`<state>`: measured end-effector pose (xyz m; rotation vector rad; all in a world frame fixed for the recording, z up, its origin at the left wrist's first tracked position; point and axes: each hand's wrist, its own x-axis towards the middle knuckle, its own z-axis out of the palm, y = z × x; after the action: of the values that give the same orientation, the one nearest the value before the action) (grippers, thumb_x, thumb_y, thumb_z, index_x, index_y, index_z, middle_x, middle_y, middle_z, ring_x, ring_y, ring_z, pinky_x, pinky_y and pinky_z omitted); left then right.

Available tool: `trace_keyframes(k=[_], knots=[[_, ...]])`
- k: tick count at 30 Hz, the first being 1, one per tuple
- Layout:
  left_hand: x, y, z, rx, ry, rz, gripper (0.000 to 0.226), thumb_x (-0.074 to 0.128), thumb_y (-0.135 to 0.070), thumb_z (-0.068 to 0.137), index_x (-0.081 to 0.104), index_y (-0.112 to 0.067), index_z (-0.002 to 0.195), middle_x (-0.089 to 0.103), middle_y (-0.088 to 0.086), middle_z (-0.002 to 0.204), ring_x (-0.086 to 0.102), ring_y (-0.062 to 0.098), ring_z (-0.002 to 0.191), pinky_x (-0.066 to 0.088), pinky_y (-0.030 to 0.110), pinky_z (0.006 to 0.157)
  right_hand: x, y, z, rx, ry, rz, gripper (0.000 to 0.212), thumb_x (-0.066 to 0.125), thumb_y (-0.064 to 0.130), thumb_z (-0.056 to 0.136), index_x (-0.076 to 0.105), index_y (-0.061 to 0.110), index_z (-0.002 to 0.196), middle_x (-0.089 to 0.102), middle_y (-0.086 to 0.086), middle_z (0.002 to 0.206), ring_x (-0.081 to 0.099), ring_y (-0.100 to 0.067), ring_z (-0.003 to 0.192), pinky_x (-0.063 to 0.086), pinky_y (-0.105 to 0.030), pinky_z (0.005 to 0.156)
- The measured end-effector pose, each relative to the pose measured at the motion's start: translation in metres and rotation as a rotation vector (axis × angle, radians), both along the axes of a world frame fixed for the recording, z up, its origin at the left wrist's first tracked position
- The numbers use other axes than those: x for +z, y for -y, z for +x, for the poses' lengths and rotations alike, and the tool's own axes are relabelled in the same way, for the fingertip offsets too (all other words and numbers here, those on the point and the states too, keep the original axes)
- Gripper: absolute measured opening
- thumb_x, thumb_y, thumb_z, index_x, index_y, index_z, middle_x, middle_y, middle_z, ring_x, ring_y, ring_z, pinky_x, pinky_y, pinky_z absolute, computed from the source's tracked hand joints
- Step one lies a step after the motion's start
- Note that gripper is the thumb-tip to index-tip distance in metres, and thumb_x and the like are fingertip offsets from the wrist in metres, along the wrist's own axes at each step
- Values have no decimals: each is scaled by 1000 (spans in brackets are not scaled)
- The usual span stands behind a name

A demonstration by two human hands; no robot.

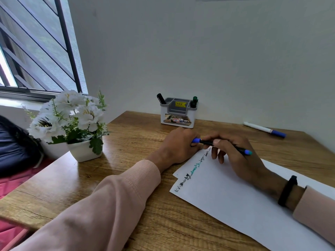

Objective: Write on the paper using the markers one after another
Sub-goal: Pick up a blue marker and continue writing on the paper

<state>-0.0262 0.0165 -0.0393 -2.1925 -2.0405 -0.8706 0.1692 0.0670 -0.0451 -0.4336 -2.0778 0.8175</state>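
Observation:
A white paper (235, 196) lies on the wooden table, with a line of handwriting in black and green along its upper left edge. My right hand (237, 156) holds a thin black marker (226, 146) with a blue end, lying nearly level above the paper's top corner. My left hand (178, 145) grips the marker's blue cap (195, 140) at its left end. A white marker with a blue cap (264, 129) lies on the table at the far right. A black marker (161, 98) and a green marker (194, 102) stand in the holder.
A white and grey pen holder (178, 122) stands against the wall at the back of the table (126, 178). A white pot of white artificial flowers (72, 120) sits at the left corner, below a barred window. A second sheet shows under the paper.

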Motion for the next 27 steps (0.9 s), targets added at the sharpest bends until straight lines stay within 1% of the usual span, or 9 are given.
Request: trace_keyframes(k=[3,7,10,13,16,20,22,24,27], knots=[[4,2,1,18,-67,45,22,72,-32,91,64,-24,73,62,-7,67,58,15,65,50,33,60,1,4,0,22,39,55,35,44,29,100,75,14,107,73,-13,81,64,-32,63,52,-46,52],[7,5,9,-3,-116,77,42,69,-18,91,43,-34,61,55,-7,64,55,18,66,46,32,60,2,9,-2,19,149,88,52,35,43,105,67,14,77,63,-4,63,56,-12,55,46,-27,55],[5,7,12,-48,-120,41,40,66,-11,89,48,-34,63,62,-1,68,55,21,67,44,33,61,1,11,-5,9,246,146,55,31,45,107,57,16,67,54,1,59,48,-9,54,42,-32,57],[5,9,12,-57,-92,11,33,66,-7,89,55,-29,67,66,2,70,57,21,67,41,30,59,0,10,-7,-39,259,187,53,29,47,106,45,21,63,47,3,56,44,-12,54,42,-44,59],[6,13,18,-71,-76,5,18,66,-5,89,70,-18,78,71,5,76,59,19,70,45,30,62,-2,10,-10,-71,256,213,57,26,50,104,46,15,63,49,-6,56,46,-19,52,43,-52,59],[7,18,22,-52,-52,8,17,64,-2,90,69,-14,78,71,6,77,55,16,67,42,29,61,-4,10,-10,-91,251,206,59,24,52,102,48,13,65,51,-7,58,48,-21,53,44,-52,58],[8,18,23,-41,-13,22,14,65,-4,91,71,-13,84,72,5,80,56,14,69,43,27,63,0,9,-10,-84,259,158,55,30,52,104,52,16,69,53,0,57,48,-14,52,45,-48,57],[5,14,24,-33,61,54,10,67,-9,93,71,-14,85,72,4,81,59,15,69,45,28,63,7,7,-7,-91,198,49,40,47,40,108,57,20,75,56,6,55,48,-8,49,42,-35,56],[-2,3,19,-13,97,139,12,70,-25,93,67,-19,83,69,0,76,59,17,67,48,33,62,22,5,-1,-65,-5,-57,20,73,18,96,64,10,81,61,-3,51,50,-12,45,44,-27,50]])
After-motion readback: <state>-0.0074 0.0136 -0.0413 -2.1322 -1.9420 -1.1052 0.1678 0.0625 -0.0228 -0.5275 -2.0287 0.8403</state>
